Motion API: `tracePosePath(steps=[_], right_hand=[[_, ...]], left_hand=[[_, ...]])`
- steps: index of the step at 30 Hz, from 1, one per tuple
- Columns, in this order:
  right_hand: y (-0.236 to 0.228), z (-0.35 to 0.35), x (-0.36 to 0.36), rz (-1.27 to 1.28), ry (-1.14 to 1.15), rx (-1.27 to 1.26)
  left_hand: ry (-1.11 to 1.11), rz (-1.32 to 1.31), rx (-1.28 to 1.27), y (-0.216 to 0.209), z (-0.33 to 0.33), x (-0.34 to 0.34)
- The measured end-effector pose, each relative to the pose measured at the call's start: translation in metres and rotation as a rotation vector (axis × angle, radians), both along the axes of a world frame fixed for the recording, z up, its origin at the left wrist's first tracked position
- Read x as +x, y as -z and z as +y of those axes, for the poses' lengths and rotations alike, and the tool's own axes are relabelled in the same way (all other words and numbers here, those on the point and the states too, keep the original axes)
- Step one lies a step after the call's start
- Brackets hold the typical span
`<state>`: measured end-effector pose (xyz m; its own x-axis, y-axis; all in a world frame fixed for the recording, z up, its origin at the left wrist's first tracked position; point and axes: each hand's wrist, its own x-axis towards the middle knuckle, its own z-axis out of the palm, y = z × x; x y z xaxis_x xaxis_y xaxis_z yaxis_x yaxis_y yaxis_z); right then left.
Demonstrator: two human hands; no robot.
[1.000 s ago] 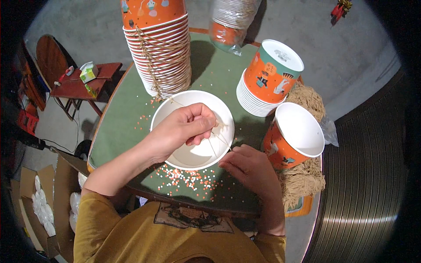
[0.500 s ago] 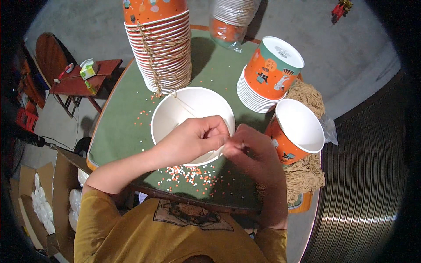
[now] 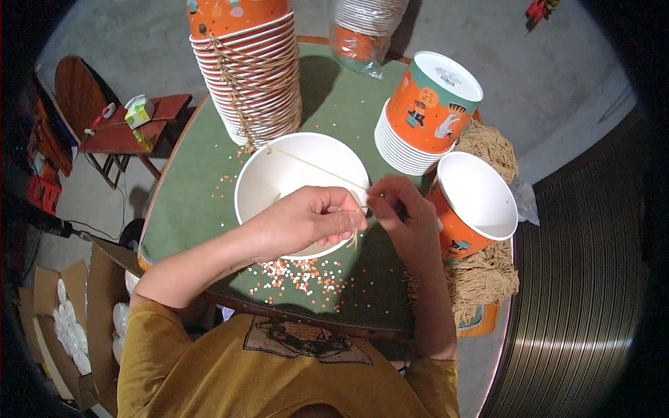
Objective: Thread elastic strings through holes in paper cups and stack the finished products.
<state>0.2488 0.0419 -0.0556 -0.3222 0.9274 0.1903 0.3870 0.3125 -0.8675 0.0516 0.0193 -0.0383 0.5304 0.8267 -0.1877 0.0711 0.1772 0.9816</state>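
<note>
Thin tan twine (image 3: 317,168) spans the round white paper bucket (image 3: 256,187) from its far-left rim. Over its right rim the left hand (image 3: 306,219) pinches a strand; the right hand (image 3: 405,221), just outside, is half-curled, its hold unclear. Likely light and limp: pinch near the end.

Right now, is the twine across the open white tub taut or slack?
Looks taut: the twine runs nearly straight from the far-left rim of the tub toward the right hand, with no visible sag.
</note>
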Motion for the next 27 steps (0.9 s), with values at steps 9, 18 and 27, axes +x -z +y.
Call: tracePosePath(steps=[9, 18, 27], right_hand=[[0.019, -0.024, 0.008, -0.018, -0.075, 0.498], [0.02, -0.037, -0.005, -0.062, 0.17, 0.603], [0.029, -0.039, 0.005, 0.054, 0.108, 0.353]], left_hand=[[-0.079, -0.027, 0.043, 0.002, 0.001, 0.008], [-0.119, 0.043, 0.101, -0.001, 0.0, 0.013], [-0.137, 0.106, 0.15, -0.002, -0.001, 0.015]])
